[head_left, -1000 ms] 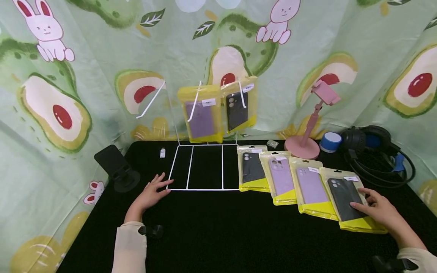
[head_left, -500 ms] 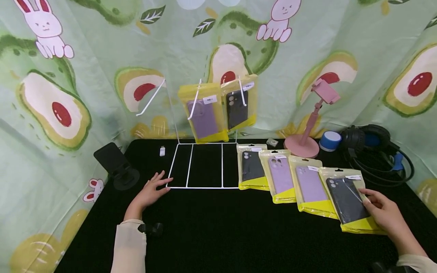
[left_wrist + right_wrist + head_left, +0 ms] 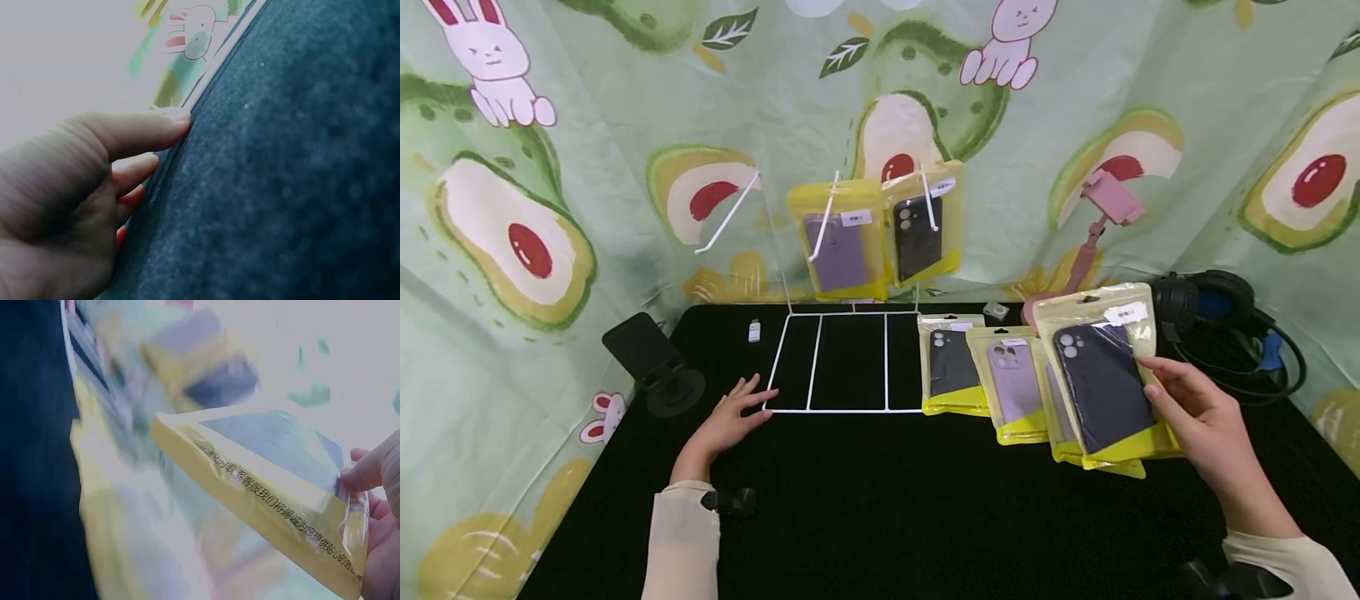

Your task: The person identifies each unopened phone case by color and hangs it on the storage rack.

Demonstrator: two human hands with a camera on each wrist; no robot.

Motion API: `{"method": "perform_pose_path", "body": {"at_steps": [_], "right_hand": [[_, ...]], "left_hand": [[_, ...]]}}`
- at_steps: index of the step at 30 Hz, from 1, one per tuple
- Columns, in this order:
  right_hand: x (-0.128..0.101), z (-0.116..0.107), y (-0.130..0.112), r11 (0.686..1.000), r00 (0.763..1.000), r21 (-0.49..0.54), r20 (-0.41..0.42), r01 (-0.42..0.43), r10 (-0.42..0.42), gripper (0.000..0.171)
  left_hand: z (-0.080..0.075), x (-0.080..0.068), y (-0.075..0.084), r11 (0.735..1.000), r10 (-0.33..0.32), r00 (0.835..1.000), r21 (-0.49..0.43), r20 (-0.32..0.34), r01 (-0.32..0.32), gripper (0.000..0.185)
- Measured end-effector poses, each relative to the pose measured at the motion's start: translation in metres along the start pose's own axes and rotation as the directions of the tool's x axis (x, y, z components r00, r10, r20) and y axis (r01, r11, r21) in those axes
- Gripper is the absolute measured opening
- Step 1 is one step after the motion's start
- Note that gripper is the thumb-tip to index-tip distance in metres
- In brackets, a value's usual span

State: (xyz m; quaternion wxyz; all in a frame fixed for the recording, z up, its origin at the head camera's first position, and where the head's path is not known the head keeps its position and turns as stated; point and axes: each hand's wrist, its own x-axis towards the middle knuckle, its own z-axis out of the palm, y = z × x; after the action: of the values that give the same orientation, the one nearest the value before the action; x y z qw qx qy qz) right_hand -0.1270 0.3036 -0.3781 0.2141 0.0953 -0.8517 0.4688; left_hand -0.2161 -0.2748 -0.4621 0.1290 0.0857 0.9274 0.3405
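Note:
My right hand (image 3: 1206, 417) pinches the right edge of a bagged black phone case (image 3: 1101, 387), lifted and tilted over the row of packs. In the right wrist view, the thumb (image 3: 369, 469) lies on the clear bag, and the yellow bottom edge with printing faces the camera. Under it, a bagged purple phone case is mostly hidden. My left hand (image 3: 726, 425) rests with spread fingers at the front left corner of a white wire display rack (image 3: 850, 411); its thumb (image 3: 156, 131) touches the wire. A purple case pack (image 3: 842, 250) and a black case pack (image 3: 919, 237) hang from the rack's hooks.
Another black case pack (image 3: 953, 367) and a purple case pack (image 3: 1011, 387) lie beside the rack. Behind stand a pink phone stand (image 3: 1108, 200) and black headphones (image 3: 1210, 308). At left are a black phone stand (image 3: 651, 358), a small white item (image 3: 754, 332) and a bare hook (image 3: 730, 215).
My right hand has picked the black phone case pack off the table, moving it up and left over the purple one. The left hand stays put; the hanging purple pack has swung slightly.

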Motion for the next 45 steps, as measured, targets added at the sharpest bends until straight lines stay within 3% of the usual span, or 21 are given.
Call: {"method": "perform_pose_path", "body": {"at_steps": [3, 7, 11, 14, 20, 27, 35, 41, 45], "right_hand": [[0.012, 0.018, -0.028, 0.990, 0.994, 0.098, 0.019, 0.105, -0.107, 0.030], [0.025, 0.041, -0.058, 0.934, 0.970, 0.283, 0.038, 0.219, -0.239, 0.031], [0.039, 0.060, -0.083, 0.871, 0.950, 0.420, 0.056, 0.255, -0.306, 0.030], [0.049, 0.072, -0.097, 0.861, 0.953, 0.446, 0.055, 0.243, -0.298, 0.029], [0.068, 0.087, -0.104, 0.862, 0.970, 0.467, 0.037, 0.195, -0.240, 0.027], [0.078, 0.097, -0.096, 0.838, 0.968, 0.527, 0.103, 0.140, -0.227, 0.028], [0.073, 0.097, -0.102, 0.832, 0.956, 0.519, 0.087, 0.197, -0.281, 0.029], [0.085, 0.102, -0.098, 0.880, 0.971, 0.454, 0.105, 0.143, -0.213, 0.028], [0.099, 0.111, -0.088, 0.887, 0.981, 0.451, 0.109, 0.094, -0.160, 0.029]], "left_hand": [[0.000, 0.001, -0.002, 1.000, 0.000, 1.000, 0.003, 0.002, 0.000, 0.045], [-0.001, 0.000, -0.003, 1.000, 0.008, 1.000, 0.000, -0.001, -0.008, 0.045], [-0.001, -0.001, -0.004, 1.000, 0.011, 1.000, 0.001, -0.002, -0.011, 0.044], [-0.001, 0.000, -0.003, 1.000, 0.014, 1.000, 0.002, -0.001, -0.014, 0.045], [-0.002, 0.001, 0.000, 1.000, 0.009, 1.000, -0.008, 0.008, -0.009, 0.046], [-0.001, 0.001, -0.002, 1.000, 0.012, 1.000, -0.008, 0.003, -0.012, 0.046], [0.001, 0.000, -0.003, 1.000, 0.007, 1.000, -0.011, -0.004, -0.007, 0.045], [0.001, 0.000, -0.002, 1.000, 0.008, 1.000, 0.001, -0.010, -0.008, 0.044], [0.001, 0.001, -0.003, 1.000, -0.001, 1.000, 0.007, -0.005, 0.001, 0.045]]}}
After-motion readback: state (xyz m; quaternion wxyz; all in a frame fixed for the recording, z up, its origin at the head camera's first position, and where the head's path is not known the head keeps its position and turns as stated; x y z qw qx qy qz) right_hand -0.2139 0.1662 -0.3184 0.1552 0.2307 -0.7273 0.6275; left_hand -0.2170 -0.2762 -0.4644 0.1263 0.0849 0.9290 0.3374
